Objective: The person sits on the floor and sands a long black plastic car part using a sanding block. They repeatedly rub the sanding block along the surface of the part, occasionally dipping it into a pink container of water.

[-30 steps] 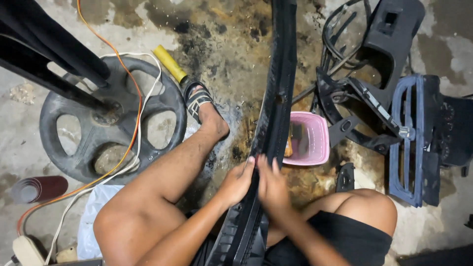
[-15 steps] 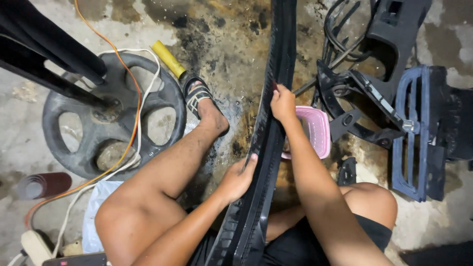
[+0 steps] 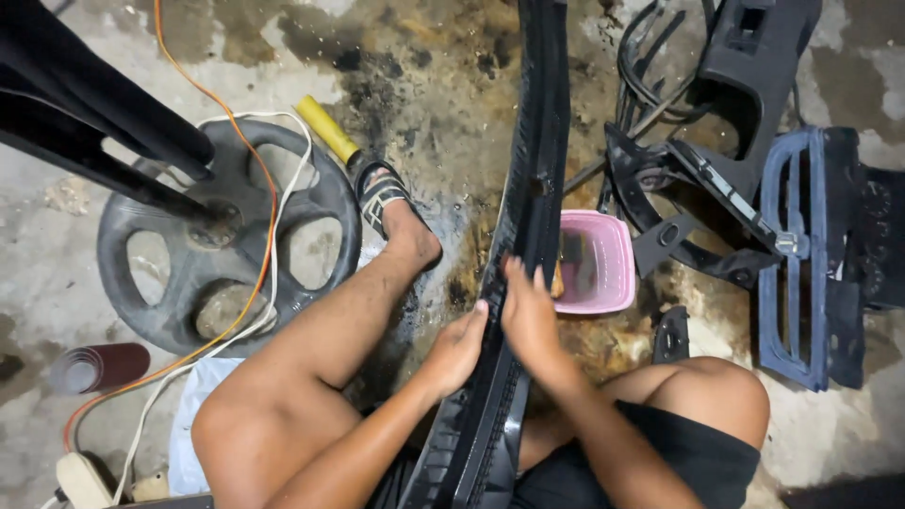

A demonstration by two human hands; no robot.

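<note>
- Looking down through the head camera, I see a long black trim panel (image 3: 533, 217) running from my lap up to the top edge of the view, lying between my two bare legs.
- My left hand (image 3: 455, 351) is wrapped around the panel's left edge low down, fingers curled onto it in a grip.
- My right hand (image 3: 530, 316) lies flat on the panel's face just above the left hand, fingers stretched out along the panel and pressed to it; I cannot tell whether anything is under the palm.
- Just right of the panel, beside the right hand, stands a small pink basket (image 3: 597, 266) on the stained concrete floor (image 3: 434, 104).
- Further right of the panel lies a pile of black car interior parts (image 3: 716, 188), and beyond them a blue-grey vent frame (image 3: 797, 264).
- Left of the panel, my left foot in a striped sandal (image 3: 379, 195) rests near a yellow tube (image 3: 328, 129).
- Well left of the panel lies a dark wheel cover (image 3: 226, 250), with an orange cable (image 3: 222, 113) and a white cable (image 3: 283, 226) draped across it.
- At the far left of the panel's lower end, a roll of reddish sandpaper (image 3: 102, 368) lies on the floor.
</note>
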